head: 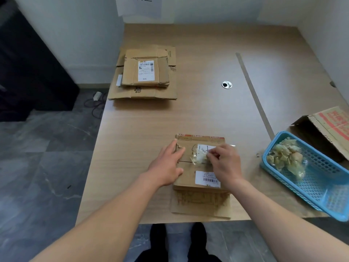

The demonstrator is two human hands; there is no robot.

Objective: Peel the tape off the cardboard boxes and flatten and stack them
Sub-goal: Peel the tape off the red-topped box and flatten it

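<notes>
At the near edge of the table (pixel 207 114), in the head view, a small box (pixel 190 178) lies flat between the two hands, with a loose flap spread toward the person. The left hand (pixel 168 165) rests on the box's left side, fingers straight and a little apart, pressing it down. The right hand (pixel 224 163) has its thumb and fingertips pinched together on a crumpled strip of clear tape (pixel 199 156), which lifts off the top face near its far half. The step in hand looks like peeling; this box is not yet ready to stack. The next move probably calls for a steady pull on the strip while the left hand keeps the box pinned, then dropping the strip in the blue basket (pixel 321 188) at the right, which already holds wads (pixel 287 159) of used tape. The box's long axis runs near to far, about square to the table edge; a barcode label (pixel 207 178) sits at its near right corner. The stack (pixel 145 76) of flattened boxes lies at the far left, well apart. An open carton (pixel 328 125) waits at the right, just beyond the basket.
</notes>
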